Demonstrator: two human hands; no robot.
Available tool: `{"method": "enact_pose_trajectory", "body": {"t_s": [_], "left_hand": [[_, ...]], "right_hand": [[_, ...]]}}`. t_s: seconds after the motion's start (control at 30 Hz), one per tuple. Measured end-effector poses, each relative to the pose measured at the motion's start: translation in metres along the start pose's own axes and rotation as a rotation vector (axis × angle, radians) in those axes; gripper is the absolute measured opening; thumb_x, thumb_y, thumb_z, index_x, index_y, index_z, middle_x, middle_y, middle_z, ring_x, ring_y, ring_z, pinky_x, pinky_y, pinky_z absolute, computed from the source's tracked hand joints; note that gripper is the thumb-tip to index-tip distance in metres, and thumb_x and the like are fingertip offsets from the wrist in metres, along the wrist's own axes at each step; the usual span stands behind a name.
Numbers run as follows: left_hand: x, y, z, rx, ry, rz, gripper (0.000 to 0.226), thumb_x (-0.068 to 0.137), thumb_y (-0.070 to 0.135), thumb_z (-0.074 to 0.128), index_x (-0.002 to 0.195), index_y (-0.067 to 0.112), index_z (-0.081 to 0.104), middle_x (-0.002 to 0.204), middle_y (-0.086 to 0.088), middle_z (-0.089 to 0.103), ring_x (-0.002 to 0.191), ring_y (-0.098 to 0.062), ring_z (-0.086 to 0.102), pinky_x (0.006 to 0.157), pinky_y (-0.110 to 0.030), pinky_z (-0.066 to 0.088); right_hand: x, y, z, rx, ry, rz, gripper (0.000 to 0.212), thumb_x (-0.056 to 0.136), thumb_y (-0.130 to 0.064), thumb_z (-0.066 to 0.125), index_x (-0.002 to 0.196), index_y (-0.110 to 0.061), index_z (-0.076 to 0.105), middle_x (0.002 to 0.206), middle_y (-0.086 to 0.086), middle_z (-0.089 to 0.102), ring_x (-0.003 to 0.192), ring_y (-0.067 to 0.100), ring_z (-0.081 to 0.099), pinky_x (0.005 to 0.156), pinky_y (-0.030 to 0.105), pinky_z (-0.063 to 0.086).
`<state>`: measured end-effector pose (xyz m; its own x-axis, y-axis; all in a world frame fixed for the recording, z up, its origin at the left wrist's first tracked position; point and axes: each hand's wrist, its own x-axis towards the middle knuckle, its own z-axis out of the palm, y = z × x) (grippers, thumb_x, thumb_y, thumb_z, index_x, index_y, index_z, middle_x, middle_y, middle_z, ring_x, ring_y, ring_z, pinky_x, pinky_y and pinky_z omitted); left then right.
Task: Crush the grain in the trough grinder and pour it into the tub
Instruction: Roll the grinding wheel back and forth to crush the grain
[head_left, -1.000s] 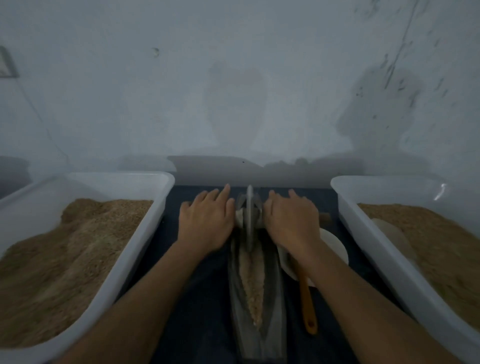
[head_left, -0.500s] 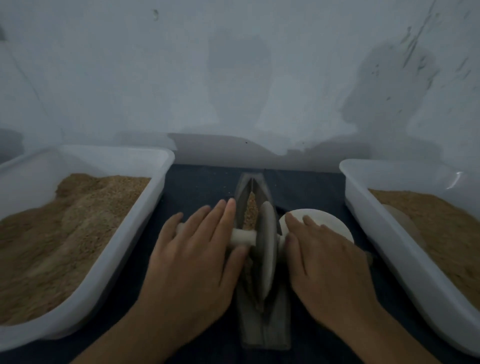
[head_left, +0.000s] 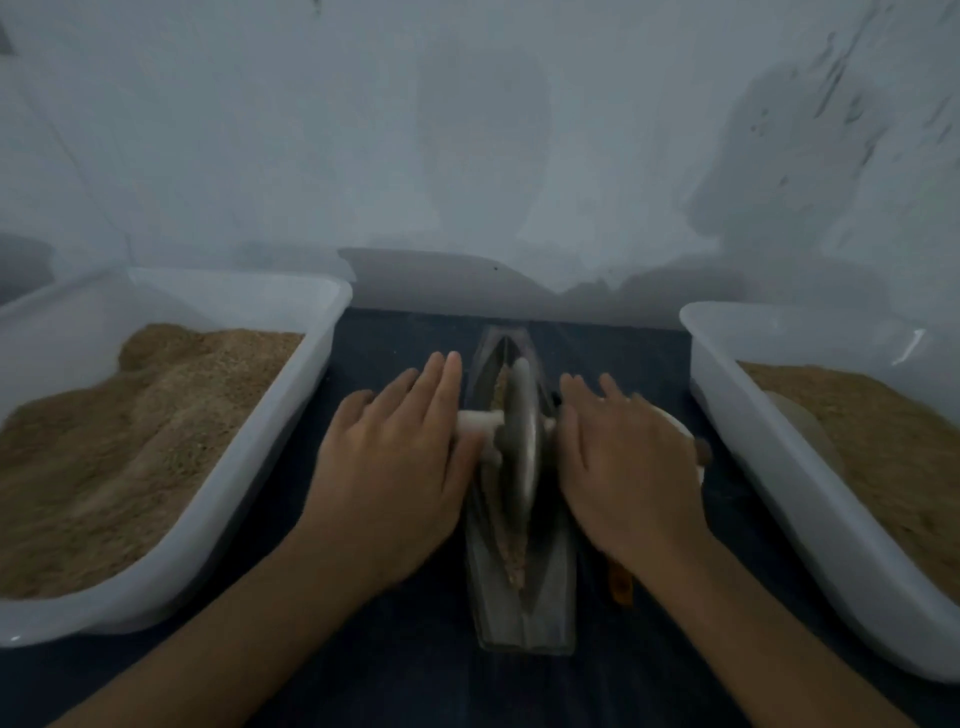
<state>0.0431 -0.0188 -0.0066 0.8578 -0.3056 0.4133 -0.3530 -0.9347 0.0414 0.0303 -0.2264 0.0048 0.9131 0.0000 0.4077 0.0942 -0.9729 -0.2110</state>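
The trough, a narrow boat-shaped metal grinder, lies lengthwise on the dark cloth between 2 white tubs. The wheel stands upright in the trough near its middle, its pale axle sticking out to either side. The left hand rests palm down on the left end of the axle, fingers straight and flat, not curled round it. The right hand lies the same way on the right end, fingers stretched forward and relaxed. Crushed grain shows as a thin brown line along the trough's groove, both ahead of the wheel and behind it. The left tub holds a heaped brown mass of grain, and the right tub holds a lower layer with a pale rounded thing half buried in it. Beneath the right hand part of a white dish shows, and an orange handle pokes out by the wrist.
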Motion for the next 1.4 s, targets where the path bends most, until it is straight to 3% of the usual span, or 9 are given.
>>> {"method": "enact_pose_trajectory", "body": {"t_s": [0.1, 0.3, 0.47, 0.57, 0.8, 1.03, 1.23, 1.3, 1.4], "left_hand": [[-0.033, 0.007, -0.006, -0.027, 0.113, 0.094, 0.068, 0.109, 0.055, 0.024, 0.163, 0.014, 0.028, 0.167, -0.003, 0.035, 0.15, -0.021, 0.039, 0.118, -0.055, 0.035], [0.031, -0.003, 0.014, -0.069, -0.071, -0.097, 0.078, 0.104, 0.062, 0.008, 0.159, 0.014, 0.037, 0.158, -0.002, 0.048, 0.144, -0.019, 0.046, 0.117, -0.049, 0.036], [0.114, -0.014, 0.036, -0.028, -0.122, -0.221, 0.058, 0.108, 0.05, 0.016, 0.137, 0.015, 0.052, 0.147, -0.006, 0.056, 0.125, -0.031, 0.057, 0.092, -0.049, 0.042], [0.101, -0.011, 0.029, 0.008, -0.128, -0.181, 0.055, 0.108, 0.049, 0.017, 0.129, 0.016, 0.056, 0.14, -0.006, 0.062, 0.114, -0.031, 0.063, 0.08, -0.044, 0.038], [-0.047, 0.002, -0.007, -0.068, 0.107, -0.002, 0.071, 0.106, 0.061, 0.025, 0.159, 0.014, 0.037, 0.16, -0.004, 0.046, 0.144, -0.019, 0.047, 0.114, -0.05, 0.042], [0.034, 0.001, 0.017, -0.058, -0.005, -0.111, 0.062, 0.109, 0.051, 0.019, 0.155, 0.017, 0.042, 0.153, -0.002, 0.053, 0.143, -0.021, 0.046, 0.119, -0.053, 0.031], [0.11, -0.007, 0.024, -0.011, -0.114, -0.184, 0.038, 0.108, 0.035, 0.019, 0.1, 0.019, 0.052, 0.108, -0.01, 0.067, 0.099, -0.035, 0.064, 0.074, -0.042, 0.035], [0.077, -0.003, 0.02, 0.027, -0.072, -0.142, 0.042, 0.109, 0.036, 0.021, 0.095, 0.018, 0.055, 0.097, -0.006, 0.068, 0.089, -0.033, 0.066, 0.073, -0.04, 0.04], [0.004, -0.003, 0.006, -0.129, 0.055, -0.076, 0.05, 0.11, 0.04, 0.024, 0.137, 0.016, 0.059, 0.113, -0.001, 0.072, 0.098, -0.021, 0.067, 0.086, -0.039, 0.05]], "right_hand": [[-0.036, 0.006, -0.007, -0.113, 0.199, -0.036, 0.046, 0.104, -0.035, 0.035, 0.131, -0.018, 0.069, 0.126, 0.0, 0.072, 0.119, 0.018, 0.067, 0.088, 0.033, 0.052], [0.027, 0.001, 0.01, -0.087, -0.021, -0.068, 0.064, 0.107, -0.041, 0.012, 0.142, -0.013, 0.058, 0.143, 0.004, 0.062, 0.146, 0.027, 0.042, 0.119, 0.047, 0.035], [0.11, -0.004, 0.017, -0.045, -0.06, 0.153, 0.046, 0.103, -0.03, 0.025, 0.073, -0.015, 0.057, 0.096, 0.012, 0.071, 0.095, 0.033, 0.059, 0.076, 0.038, 0.037], [0.096, -0.007, 0.013, -0.069, -0.101, 0.118, 0.04, 0.106, -0.029, 0.029, 0.08, -0.015, 0.056, 0.097, 0.007, 0.069, 0.102, 0.032, 0.06, 0.075, 0.038, 0.042], [-0.036, -0.001, -0.015, -0.074, 0.132, -0.165, 0.057, 0.111, -0.038, 0.02, 0.144, -0.012, 0.057, 0.147, 0.005, 0.058, 0.143, 0.021, 0.047, 0.117, 0.039, 0.036], [0.051, -0.005, 0.008, -0.135, -0.185, -0.034, 0.054, 0.108, -0.031, 0.018, 0.138, -0.011, 0.058, 0.152, 0.007, 0.053, 0.152, 0.029, 0.031, 0.122, 0.048, 0.028], [0.093, -0.005, 0.018, -0.12, -0.116, 0.085, 0.029, 0.106, -0.019, 0.033, 0.085, -0.013, 0.052, 0.094, 0.009, 0.064, 0.112, 0.039, 0.058, 0.076, 0.041, 0.037], [0.065, -0.005, 0.015, -0.171, -0.095, 0.005, 0.038, 0.107, -0.026, 0.027, 0.094, -0.014, 0.06, 0.103, 0.007, 0.066, 0.119, 0.036, 0.058, 0.08, 0.042, 0.042], [0.004, -0.006, -0.003, -0.104, -0.037, -0.098, 0.057, 0.109, -0.036, 0.018, 0.137, -0.013, 0.062, 0.143, 0.006, 0.062, 0.141, 0.026, 0.049, 0.111, 0.043, 0.042]]}}
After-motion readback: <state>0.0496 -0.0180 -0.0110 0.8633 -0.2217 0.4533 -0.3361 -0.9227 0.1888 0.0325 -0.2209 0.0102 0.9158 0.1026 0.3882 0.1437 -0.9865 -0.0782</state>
